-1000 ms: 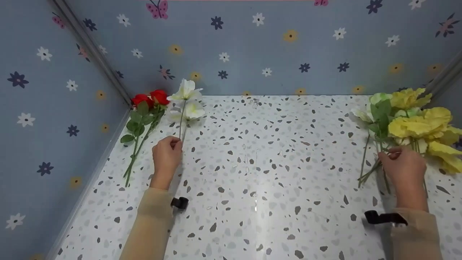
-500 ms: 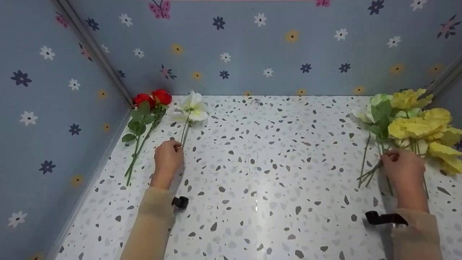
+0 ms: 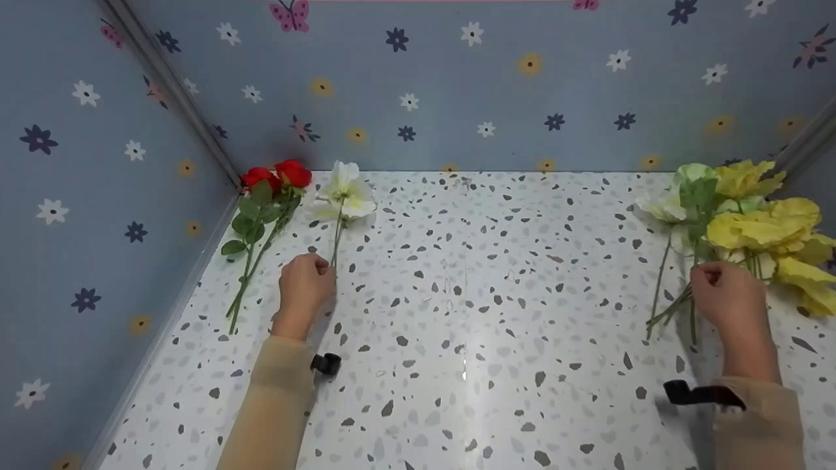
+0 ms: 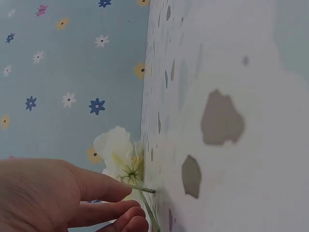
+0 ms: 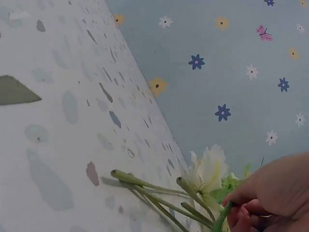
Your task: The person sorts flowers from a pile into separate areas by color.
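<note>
My left hand pinches a thin stem of a white flower between thumb and fingers. In the left wrist view, a stem end pokes out past the thumb. Two red roses with leafy stems lie to the left of this hand. My right hand pinches the green stem of a leafy pale green flower, whose stem end hangs below the fingers. Close around it lie a white flower, large yellow flowers and several loose stems.
The flowers lie on a white speckled tabletop. Behind it stands a blue flower-patterned wall, and another such wall closes off the left side. Black camera mounts sit at both wrists.
My left hand has lowered its white flower onto the other one and shifted slightly right. My right hand has taken a stem; the pale green flower and its leaves have shifted slightly.
</note>
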Demonstrator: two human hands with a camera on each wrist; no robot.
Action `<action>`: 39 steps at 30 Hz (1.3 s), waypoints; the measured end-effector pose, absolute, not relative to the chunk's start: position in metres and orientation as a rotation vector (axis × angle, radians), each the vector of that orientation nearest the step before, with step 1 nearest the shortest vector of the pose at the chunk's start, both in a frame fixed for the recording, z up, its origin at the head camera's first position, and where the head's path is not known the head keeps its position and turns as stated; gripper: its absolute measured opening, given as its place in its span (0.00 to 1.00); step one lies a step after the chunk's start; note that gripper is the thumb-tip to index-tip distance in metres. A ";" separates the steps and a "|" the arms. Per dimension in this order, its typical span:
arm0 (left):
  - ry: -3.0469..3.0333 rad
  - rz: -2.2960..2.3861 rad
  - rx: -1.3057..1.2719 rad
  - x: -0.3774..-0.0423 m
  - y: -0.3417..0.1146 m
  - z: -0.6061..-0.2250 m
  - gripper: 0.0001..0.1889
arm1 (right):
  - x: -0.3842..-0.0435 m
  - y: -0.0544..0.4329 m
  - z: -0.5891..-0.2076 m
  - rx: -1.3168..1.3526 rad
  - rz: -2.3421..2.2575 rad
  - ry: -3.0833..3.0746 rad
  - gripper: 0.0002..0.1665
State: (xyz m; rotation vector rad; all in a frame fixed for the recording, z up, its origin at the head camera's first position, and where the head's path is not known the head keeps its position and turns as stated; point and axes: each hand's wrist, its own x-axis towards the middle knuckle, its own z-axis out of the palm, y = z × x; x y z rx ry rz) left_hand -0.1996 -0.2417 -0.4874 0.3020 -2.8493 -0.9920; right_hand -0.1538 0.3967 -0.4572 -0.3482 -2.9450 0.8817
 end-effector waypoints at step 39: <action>-2.526 -2.281 -0.255 -0.128 -0.067 -0.465 0.11 | -0.146 0.190 -0.470 0.078 2.249 -2.371 0.16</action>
